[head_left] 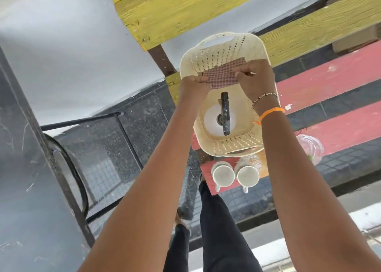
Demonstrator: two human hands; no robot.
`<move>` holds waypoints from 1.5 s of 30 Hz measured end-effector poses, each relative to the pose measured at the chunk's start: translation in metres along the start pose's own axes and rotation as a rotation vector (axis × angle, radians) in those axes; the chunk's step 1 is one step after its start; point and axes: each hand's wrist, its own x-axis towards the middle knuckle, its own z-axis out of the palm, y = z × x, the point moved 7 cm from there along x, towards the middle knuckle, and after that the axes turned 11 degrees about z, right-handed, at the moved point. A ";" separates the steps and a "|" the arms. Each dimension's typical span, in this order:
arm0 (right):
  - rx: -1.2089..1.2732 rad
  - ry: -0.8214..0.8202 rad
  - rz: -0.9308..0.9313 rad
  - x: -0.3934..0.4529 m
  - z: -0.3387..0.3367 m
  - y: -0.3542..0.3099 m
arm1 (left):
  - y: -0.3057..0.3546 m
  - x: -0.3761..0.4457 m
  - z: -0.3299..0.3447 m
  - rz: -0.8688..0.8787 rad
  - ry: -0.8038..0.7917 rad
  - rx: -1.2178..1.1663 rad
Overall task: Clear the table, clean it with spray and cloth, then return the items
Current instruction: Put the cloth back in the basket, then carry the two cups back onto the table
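Checked red cloth (222,74): one, pinched in my left hand (192,86) and right hand (255,78), each grip closed on an edge, above the one basket (224,148). One spray bottle (225,115) stands inside. Two cups (223,176) wait below. I think wiping comes next.

Outdoor seating spot, painted plank bench (329,82) (red and yellow), dark tiled floor (144,117), metal chair frame (121,131)

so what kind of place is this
Probably an outdoor seating spot: painted red slat bench, yellow wooden planks, tiled floor. A basket and two white cups sit on the bench.
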 end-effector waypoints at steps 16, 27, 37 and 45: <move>0.035 -0.089 0.148 -0.007 0.016 0.051 | -0.011 -0.031 0.014 0.061 -0.069 0.013; 0.119 -0.007 0.203 -0.170 -0.033 0.106 | -0.118 -0.167 -0.025 -0.069 -0.044 0.030; 0.097 -0.155 0.647 -0.231 0.019 0.234 | -0.223 -0.188 0.041 -0.365 -0.427 0.234; 0.146 -0.152 0.657 -0.229 0.043 0.237 | -0.221 -0.179 0.046 -0.258 -0.424 0.195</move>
